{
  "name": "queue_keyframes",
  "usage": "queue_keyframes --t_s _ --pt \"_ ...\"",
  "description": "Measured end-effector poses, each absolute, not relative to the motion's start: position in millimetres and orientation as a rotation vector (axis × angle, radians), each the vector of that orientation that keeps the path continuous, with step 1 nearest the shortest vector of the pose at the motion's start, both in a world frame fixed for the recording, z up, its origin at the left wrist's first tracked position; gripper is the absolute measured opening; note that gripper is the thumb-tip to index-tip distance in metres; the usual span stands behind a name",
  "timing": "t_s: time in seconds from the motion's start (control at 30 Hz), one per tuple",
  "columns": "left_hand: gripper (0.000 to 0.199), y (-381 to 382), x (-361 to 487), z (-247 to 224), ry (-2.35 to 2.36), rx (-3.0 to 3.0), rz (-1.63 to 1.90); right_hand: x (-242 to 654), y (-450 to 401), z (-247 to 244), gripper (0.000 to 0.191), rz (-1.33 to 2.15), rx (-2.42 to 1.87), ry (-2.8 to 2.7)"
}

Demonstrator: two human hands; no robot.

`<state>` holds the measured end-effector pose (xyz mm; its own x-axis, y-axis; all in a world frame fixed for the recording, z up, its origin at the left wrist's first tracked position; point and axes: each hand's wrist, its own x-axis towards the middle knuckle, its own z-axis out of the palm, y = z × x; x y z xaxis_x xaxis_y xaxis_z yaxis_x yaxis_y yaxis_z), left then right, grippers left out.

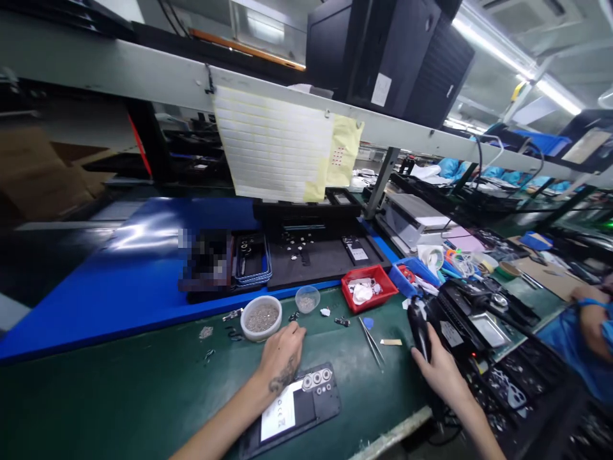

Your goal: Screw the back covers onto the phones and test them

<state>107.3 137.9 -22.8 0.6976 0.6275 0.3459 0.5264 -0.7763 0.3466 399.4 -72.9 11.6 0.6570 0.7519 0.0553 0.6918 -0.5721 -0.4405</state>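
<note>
Head view: left hand (282,350), fingers curled, contents unclear, sits nearer, just beyond the rightward-slanting opened smartphone (305,406); right hand (439,367), right of it, grips a black handheld tool (419,327).

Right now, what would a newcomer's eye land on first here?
Probably the pale sheet hanging from the shelf, upper centre, then the red box beyond the tweezers. On the green bench, an opened phone lies near the left hand, while the right hand holds a black tool.
</note>
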Motion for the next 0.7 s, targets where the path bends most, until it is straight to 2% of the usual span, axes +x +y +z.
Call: queue_keyframes --t_s 0.1,0.37,0.43,0.47,0.5,0.6,0.7 --pt "0.028 138 101 -21 0.934 2.706 0.653 400 -64 14 0.063 0.181 -2.648 -1.253" --pt "0.026 103 43 -3 0.817 2.537 0.479 400 -31 21 0.049 0.048 -2.742 -1.322" --pt "0.061 90 37 -11 0.709 2.530 0.493 400 -30 21 0.049 -0.018 -2.717 -1.361" --pt "0.077 84 37 -16 0.655 2.545 0.496 398 -31 21 0.049 -0.064 -2.686 -1.386" --pt "0.084 80 37 -19 0.608 2.557 0.486 396 -32 21 0.049 -0.118 -2.625 -1.409" --pt "0.078 74 41 -20 0.565 2.520 0.495 374 -41 18 0.045 -0.157 -2.254 -1.408" --pt "0.070 72 43 -8 0.597 2.321 0.644 329 -51 10 0.035 0.277 -1.886 -1.262"
